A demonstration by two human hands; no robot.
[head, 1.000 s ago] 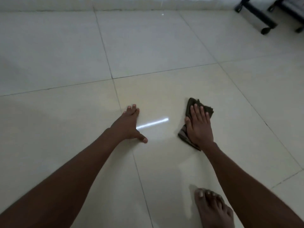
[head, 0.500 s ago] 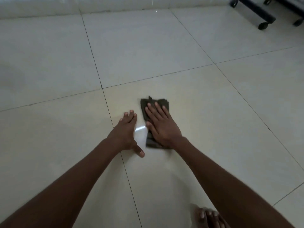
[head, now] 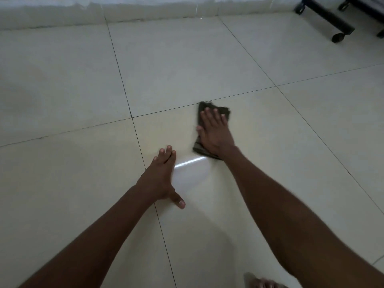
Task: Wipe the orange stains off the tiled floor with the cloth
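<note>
We take the cloth (head: pixel 214 113) as our landmark: a dark, crumpled rag lying flat on the pale tiled floor (head: pixel 187 59), its far corner just touching the grout line (head: pixel 166 110) that crosses the floor from left to right. Our right hand (head: pixel 215 135) lies palm-down on top of the cloth, fingers straight and slightly spread, thumb out at the cloth's left edge; this grip is wide and flat, pressing the cloth to the tile rather than curling round it, and the cloth shows beyond the fingertips and beside the heel of the hand. Nearer to us than the cloth and to its left, our left hand (head: pixel 161 177) rests flat on the bare floor, fingers together and pointing away, thumb stretched out toward us; its grip is also wide and holds nothing, and it sits just beside a second grout line (head: pixel 137 142) that runs away from us. Between that hand and the cloth a bright streak of reflected light (head: pixel 190 162) lies on the glossy tile, with a pale sheen spreading below it. We cannot make out any orange stains near the cloth in this dim light. Well beyond the cloth, a pale skirting (head: pixel 145 9) runs along the far edge of the floor, and far off to the cloth's right a black frame on small castors (head: pixel 330 19) stands on the tiles. Close to us, below the cloth and to the right, the toes of a bare foot (head: pixel 264 283) show at the lower edge. We see no brand, label or readable writing on anything.
</note>
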